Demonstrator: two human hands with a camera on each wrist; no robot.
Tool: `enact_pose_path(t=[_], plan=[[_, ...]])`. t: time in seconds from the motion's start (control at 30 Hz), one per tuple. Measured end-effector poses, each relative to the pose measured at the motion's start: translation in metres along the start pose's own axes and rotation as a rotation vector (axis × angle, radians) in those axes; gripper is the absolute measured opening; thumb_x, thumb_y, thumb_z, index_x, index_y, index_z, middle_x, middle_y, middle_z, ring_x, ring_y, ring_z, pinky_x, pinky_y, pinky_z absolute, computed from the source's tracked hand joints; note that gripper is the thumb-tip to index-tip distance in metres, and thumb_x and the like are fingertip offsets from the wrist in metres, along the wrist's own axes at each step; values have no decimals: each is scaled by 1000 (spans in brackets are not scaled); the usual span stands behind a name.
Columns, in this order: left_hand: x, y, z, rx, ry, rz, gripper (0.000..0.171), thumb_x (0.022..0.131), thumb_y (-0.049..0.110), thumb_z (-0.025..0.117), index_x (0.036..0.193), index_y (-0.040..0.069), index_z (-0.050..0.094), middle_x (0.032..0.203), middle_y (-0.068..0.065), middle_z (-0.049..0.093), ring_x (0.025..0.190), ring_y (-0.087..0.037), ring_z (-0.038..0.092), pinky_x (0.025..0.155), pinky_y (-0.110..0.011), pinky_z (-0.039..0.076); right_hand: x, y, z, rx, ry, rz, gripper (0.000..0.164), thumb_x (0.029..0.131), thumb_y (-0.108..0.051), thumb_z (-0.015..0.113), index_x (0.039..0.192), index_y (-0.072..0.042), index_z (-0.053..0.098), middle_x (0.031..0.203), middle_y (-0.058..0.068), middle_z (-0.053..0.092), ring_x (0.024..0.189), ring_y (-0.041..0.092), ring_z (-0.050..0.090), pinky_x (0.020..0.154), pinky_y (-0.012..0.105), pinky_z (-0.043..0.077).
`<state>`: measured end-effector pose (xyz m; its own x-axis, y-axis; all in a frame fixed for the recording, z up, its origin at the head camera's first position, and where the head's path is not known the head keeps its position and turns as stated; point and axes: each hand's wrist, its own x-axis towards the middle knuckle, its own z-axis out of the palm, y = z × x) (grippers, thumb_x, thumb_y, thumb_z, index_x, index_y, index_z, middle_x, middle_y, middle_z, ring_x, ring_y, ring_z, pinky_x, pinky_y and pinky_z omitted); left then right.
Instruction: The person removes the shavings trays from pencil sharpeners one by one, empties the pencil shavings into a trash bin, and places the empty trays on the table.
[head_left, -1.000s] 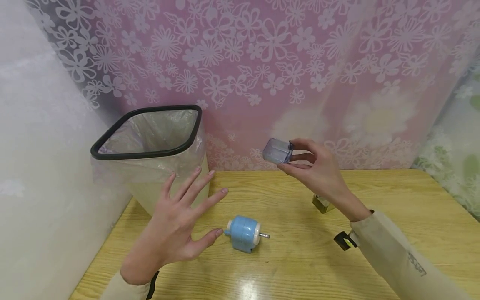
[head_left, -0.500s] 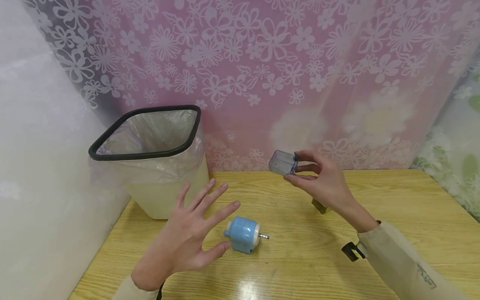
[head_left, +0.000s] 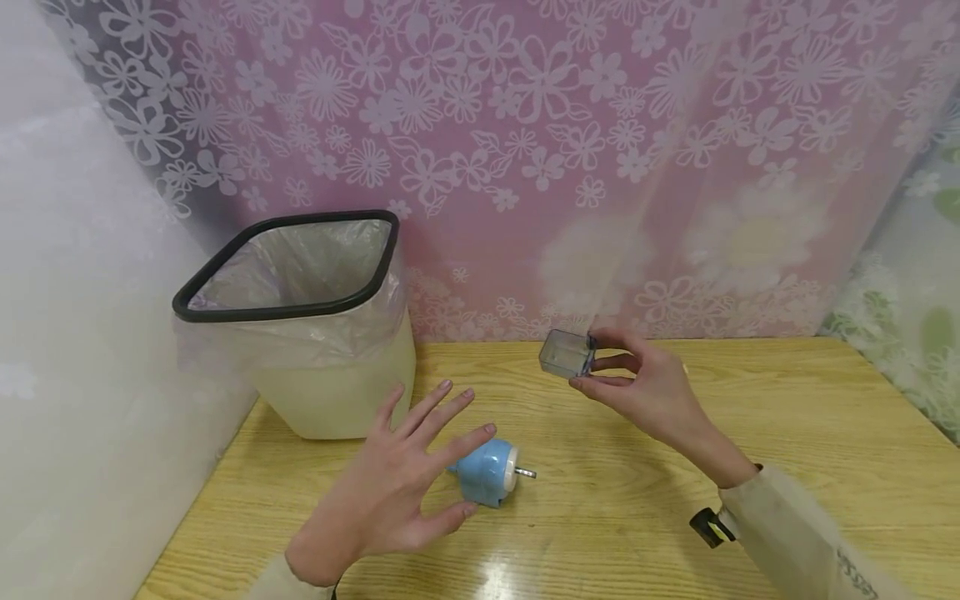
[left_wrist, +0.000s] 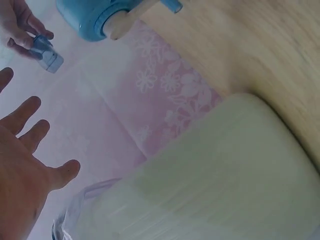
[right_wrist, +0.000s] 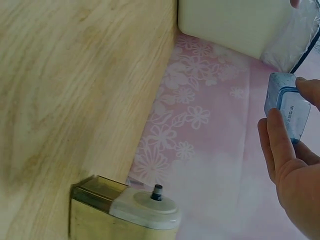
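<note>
My right hand (head_left: 652,392) pinches a small see-through shavings box (head_left: 566,355) between thumb and fingers, raised above the back of the table. Its open side faces up toward the head camera. Lettering shows on the box (right_wrist: 291,110) in the right wrist view. My left hand (head_left: 401,492) is spread with its fingers nearly straight. It hovers by a blue crank pencil sharpener (head_left: 483,473), covering part of its left side in the head view. In the left wrist view, a gap separates this hand (left_wrist: 22,170) from the sharpener (left_wrist: 92,15).
A cream trash bin (head_left: 337,392) with a black rim and plastic liner stands at the back left. Near the right wrist is a yellow and white device (right_wrist: 140,210) with a brown see-through part. A pink floral cloth (head_left: 480,208) hangs behind the wooden table (head_left: 600,533).
My right hand has come down with the shavings box, whose open side has tipped into view. My left hand has moved right and slightly down toward the blue sharpener, which stays put.
</note>
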<state>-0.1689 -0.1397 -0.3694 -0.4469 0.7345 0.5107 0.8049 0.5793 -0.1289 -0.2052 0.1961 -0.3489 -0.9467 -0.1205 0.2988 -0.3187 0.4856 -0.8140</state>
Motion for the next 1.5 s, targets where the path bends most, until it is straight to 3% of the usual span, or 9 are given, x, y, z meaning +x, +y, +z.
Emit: enact_pose_path(t=[0.17, 0.43, 0.67, 0.9, 1.23, 1.37, 1.5], plan=[[-1, 4, 9, 4, -49, -5, 78, 85, 62, 66, 155, 35, 43, 164, -4, 38, 152, -32, 39, 106, -75, 35, -8, 11, 8, -3, -35, 34, 61, 87, -19, 84, 140, -5, 57, 138, 17, 60, 110, 37, 71, 76, 24, 61], [-3, 6, 19, -8, -99, -19, 75, 91, 68, 57, 157, 36, 39, 166, -2, 36, 152, -31, 38, 106, -74, 36, -21, 23, 16, -2, -62, 57, 62, 85, -19, 85, 139, -4, 57, 137, 20, 59, 107, 34, 72, 75, 26, 62], [-6, 10, 30, -31, -110, -15, 85, 83, 63, 72, 157, 36, 40, 165, -1, 36, 152, -31, 37, 107, -74, 35, -29, 30, 20, 31, -85, 67, 63, 84, -17, 86, 138, -1, 58, 137, 21, 59, 106, 33, 72, 77, 26, 62], [-8, 13, 36, -32, -112, -8, 85, 83, 67, 69, 156, 36, 40, 163, -2, 39, 151, -32, 38, 107, -72, 35, -36, 36, 23, 29, -115, 50, 62, 82, -17, 87, 135, 0, 60, 135, 22, 61, 103, 28, 73, 77, 25, 61], [-11, 14, 39, -83, -149, -48, 85, 84, 63, 70, 158, 36, 38, 164, -4, 37, 151, -35, 37, 108, -74, 33, -47, 39, 22, 18, -192, 76, 62, 83, -20, 87, 134, 1, 60, 133, 22, 62, 103, 26, 73, 75, 24, 61], [-12, 12, 40, -90, -146, -62, 81, 87, 67, 63, 158, 35, 38, 164, -4, 37, 151, -35, 38, 107, -75, 34, -50, 39, 23, 9, -211, 79, 61, 82, -21, 88, 132, 1, 60, 131, 22, 64, 102, 25, 74, 75, 24, 61], [-13, 11, 41, -88, -133, -83, 78, 92, 80, 43, 156, 35, 41, 164, -4, 38, 151, -35, 38, 107, -74, 35, -53, 39, 25, 8, -238, 78, 60, 81, -20, 88, 130, 2, 61, 130, 22, 64, 101, 26, 74, 75, 24, 61]])
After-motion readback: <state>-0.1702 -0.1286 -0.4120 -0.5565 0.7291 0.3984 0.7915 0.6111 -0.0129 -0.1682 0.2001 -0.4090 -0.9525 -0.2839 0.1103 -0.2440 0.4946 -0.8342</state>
